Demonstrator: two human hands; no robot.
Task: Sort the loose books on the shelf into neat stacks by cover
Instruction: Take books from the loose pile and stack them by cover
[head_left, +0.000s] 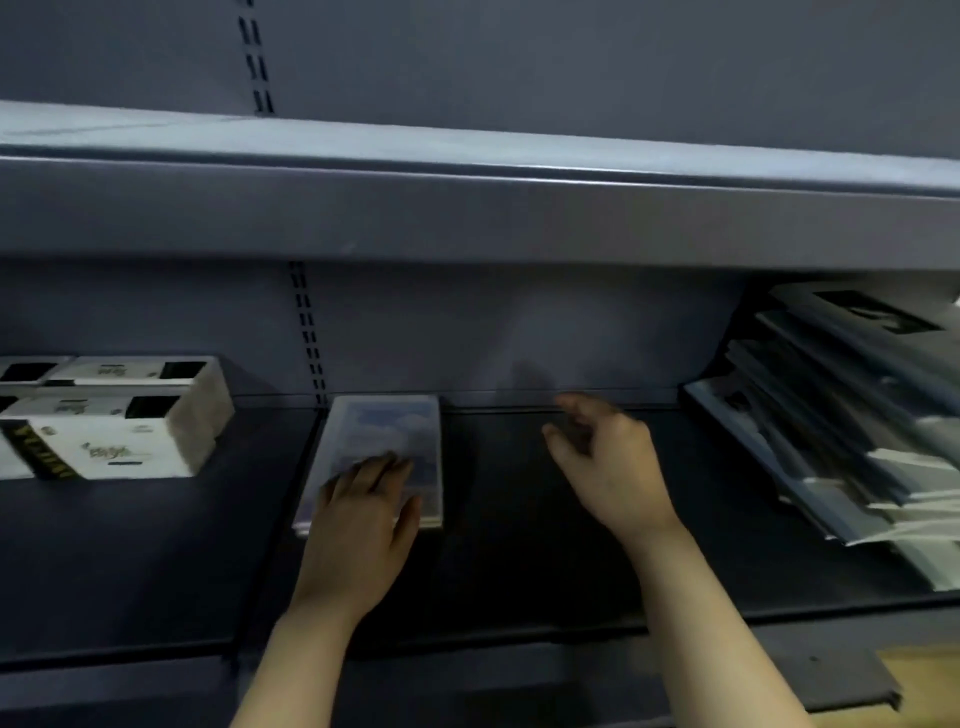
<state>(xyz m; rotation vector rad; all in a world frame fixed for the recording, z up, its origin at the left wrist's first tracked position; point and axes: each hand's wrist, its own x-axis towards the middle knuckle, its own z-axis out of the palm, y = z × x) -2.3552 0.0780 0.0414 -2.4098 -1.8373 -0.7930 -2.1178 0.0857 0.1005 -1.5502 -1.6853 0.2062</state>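
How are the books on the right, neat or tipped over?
Tipped over. The books on the right lean in a slanted, fanned-out heap, their edges uneven, not in a flat stack.

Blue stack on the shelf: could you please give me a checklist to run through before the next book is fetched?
1. Left hand steadies the blue stack: ok, it lies flat on top.
2. Blue stack edges squared: cannot tell, blurred.
3. Right hand free: ok, open and holding nothing.
4. Loose pile sorted: not ok, the books lie slanted and fanned.
5. White stacks neat: ok.
6. Shelf has room between blue stack and pile: ok.
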